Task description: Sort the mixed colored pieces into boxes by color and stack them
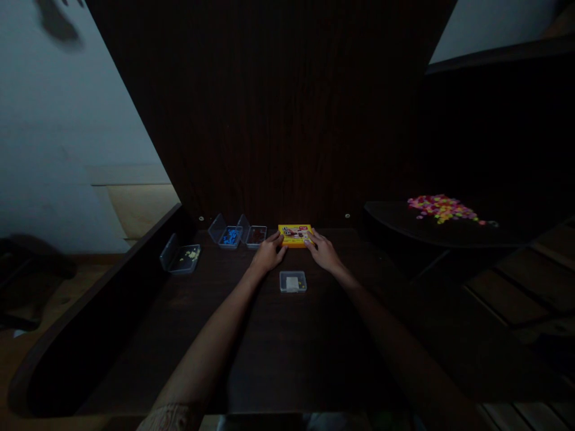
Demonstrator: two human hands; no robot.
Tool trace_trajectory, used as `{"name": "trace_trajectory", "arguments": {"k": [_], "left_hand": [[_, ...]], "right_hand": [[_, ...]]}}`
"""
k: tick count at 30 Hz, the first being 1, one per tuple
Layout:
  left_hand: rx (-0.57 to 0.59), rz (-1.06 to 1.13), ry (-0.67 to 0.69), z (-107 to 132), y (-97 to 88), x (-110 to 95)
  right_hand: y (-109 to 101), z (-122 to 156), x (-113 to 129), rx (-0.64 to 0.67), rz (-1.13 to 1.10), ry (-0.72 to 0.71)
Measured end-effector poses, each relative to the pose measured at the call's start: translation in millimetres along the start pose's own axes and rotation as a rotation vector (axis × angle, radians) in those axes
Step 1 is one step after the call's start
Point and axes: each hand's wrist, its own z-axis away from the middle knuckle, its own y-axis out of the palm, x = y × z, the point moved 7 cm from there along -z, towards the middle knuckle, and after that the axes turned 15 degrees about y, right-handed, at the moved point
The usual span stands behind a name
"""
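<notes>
A small yellow box with printed pictures and red marks lies flat near the back panel. My left hand grips its left end, thumb at the front edge. On the opposite end, my right hand holds the box with thumb and fingers. In front of it, between my forearms, is a small clear plastic case with a pale square and some yellow bits inside. Just left of my left hand stands an open clear case with dark reddish pieces, beside another open case with blue pieces.
Farther left, an open clear case holds pale yellowish pieces. A raised dark side board borders the table on the left. A heap of pink, red and yellow pieces lies on a rounded shelf at the right. The dark back panel rises behind the box.
</notes>
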Motion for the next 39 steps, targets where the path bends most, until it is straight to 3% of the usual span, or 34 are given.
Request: {"name": "trace_trajectory", "arguments": {"k": [10, 19, 26, 33, 39], "left_hand": [[-0.042, 0.007, -0.005, -1.0, 2.7, 3.0], [0.056, 0.019, 0.001, 0.3, 2.6, -9.8], [0.012, 0.059, 0.016, 7.1, -10.3, -20.3], [0.028, 0.120, 0.048, 35.7, -32.8, -34.5], [0.114, 0.201, 0.071, 60.7, -46.5, -59.4]], "right_hand": [[-0.7, -0.4, 3.5, -0.013, 0.170, 0.126], [-9.5, -1.4, 13.5, 0.034, 0.316, 0.179], [-11.8, -3.7, 8.0, 0.128, 0.213, 0.062], [-16.7, 33.1, 8.7, 0.137, 0.109, -0.002], [-33.8, 82.7, 31.7, 0.066, -0.130, -0.160]]}}
